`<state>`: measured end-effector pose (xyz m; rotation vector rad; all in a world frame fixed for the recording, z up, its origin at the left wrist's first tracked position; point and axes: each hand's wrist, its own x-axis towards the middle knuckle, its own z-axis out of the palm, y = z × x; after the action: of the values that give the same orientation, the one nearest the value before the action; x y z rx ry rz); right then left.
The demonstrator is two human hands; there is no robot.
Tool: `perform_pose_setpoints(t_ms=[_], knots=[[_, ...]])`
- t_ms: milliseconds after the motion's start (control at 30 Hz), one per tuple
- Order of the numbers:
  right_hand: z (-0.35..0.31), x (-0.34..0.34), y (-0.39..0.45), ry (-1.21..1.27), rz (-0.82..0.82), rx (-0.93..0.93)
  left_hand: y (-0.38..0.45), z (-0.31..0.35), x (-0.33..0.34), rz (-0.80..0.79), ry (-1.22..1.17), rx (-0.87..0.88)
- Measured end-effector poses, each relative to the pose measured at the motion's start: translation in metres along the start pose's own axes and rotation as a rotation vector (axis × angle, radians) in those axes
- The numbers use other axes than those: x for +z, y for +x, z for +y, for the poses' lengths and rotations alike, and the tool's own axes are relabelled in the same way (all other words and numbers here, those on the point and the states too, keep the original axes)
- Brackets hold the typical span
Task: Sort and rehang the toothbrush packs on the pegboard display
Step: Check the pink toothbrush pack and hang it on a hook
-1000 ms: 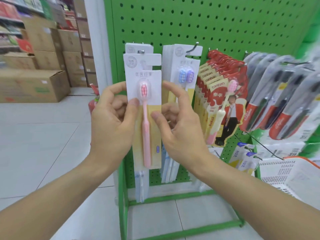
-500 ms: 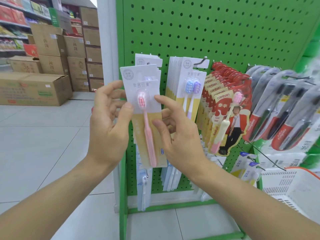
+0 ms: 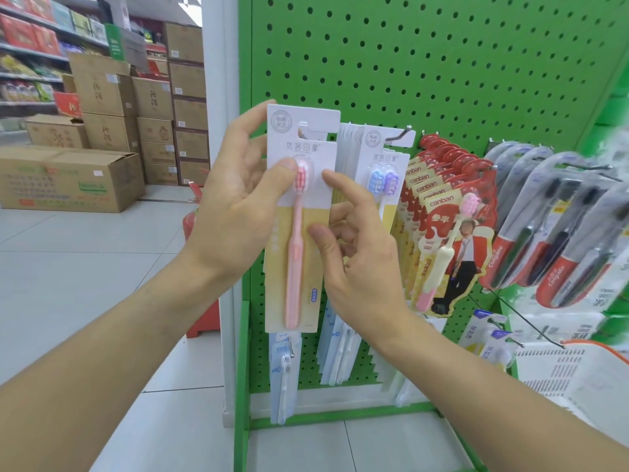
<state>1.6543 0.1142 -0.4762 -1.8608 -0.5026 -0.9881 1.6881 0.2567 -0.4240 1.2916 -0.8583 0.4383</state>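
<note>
The left hand (image 3: 235,212) pinched the pink pack (image 3: 299,216), thumb pressed on its front beside the bristles, fingers curled behind its left edge. The right hand (image 3: 357,253) held the same pack from the other side: thumb on the yellow lower card, forefinger tip touching the right edge near the brush head, the remaining fingers curled behind. The pack stood upright against the pegboard (image 3: 442,69), at its left margin, with its hang slot level with a hook (image 3: 301,132); whether the hook passed through the slot could not be told. A second white card showed just behind the pack's top.

Just right of the pack on the pegboard hung the blue packs (image 3: 384,178), a row on one hook. Further right hung the red packs (image 3: 449,212), and beyond those, at the pegboard's right edge, the Colgate packs (image 3: 558,233). Below the pink pack, low on the pegboard, hung pale blue packs (image 3: 282,373). A white basket (image 3: 578,379) sat at the pegboard's lower right. Left of the pegboard, well apart across the tiled floor, cardboard boxes (image 3: 102,131) were stacked.
</note>
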Motion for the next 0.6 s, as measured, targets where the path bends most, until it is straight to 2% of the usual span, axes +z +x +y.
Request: perform_pose_setpoints(t_ms=[200,467,600], knots=[[0.003,0.000,-0.005,0.026,-0.044,0.075,0.008,-0.004,-0.008,-0.026,-0.175,-0.146],[0.007,0.004,-0.005,-0.013,-0.022,0.056,0.012,-0.006,-0.001,0.049,-0.161,-0.104],[0.007,0.006,-0.003,-0.025,-0.019,0.042,0.012,-0.010,-0.003,0.029,-0.142,-0.083]])
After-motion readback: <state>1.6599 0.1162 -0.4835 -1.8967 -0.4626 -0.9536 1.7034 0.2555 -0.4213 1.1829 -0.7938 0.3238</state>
